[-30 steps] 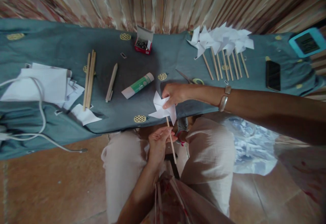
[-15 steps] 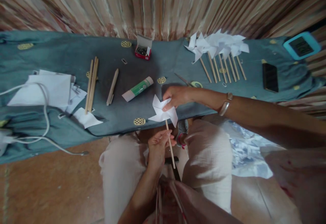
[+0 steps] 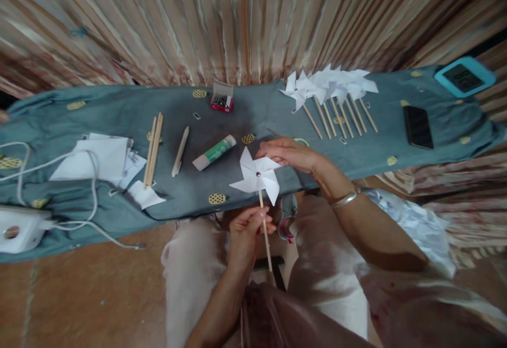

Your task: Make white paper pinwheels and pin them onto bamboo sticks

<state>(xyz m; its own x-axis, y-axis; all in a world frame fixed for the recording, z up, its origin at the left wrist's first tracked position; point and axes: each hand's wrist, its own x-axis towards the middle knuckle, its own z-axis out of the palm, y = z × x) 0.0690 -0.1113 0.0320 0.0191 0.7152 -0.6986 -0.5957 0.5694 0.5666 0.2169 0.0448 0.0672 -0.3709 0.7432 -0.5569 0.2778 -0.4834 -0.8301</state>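
Note:
A white paper pinwheel (image 3: 252, 172) with a dark pin at its centre stands over the table's near edge. My left hand (image 3: 247, 229) is closed around its wooden stick (image 3: 266, 242), just below the blades. Fingers stretched out, my right hand (image 3: 288, 152) is at the pinwheel's upper right blade; whether it touches the paper I cannot tell. Scissors (image 3: 301, 142) lie partly hidden behind that hand. Left of the pinwheel rests a green and white glue stick (image 3: 215, 152).
Several finished pinwheels (image 3: 330, 85) lie at the back right, near a phone (image 3: 419, 127) and a blue-framed digital clock (image 3: 464, 77). A red box of pins (image 3: 222, 98), a pen (image 3: 180, 151), loose sticks (image 3: 153, 150), paper sheets (image 3: 97, 160) and a white cable (image 3: 95, 189) occupy the left.
My right hand has shifted off the pinwheel's centre to its upper right, uncovering the pin, and its fingers have straightened. My left hand still holds the stick. The camera view has shifted slightly.

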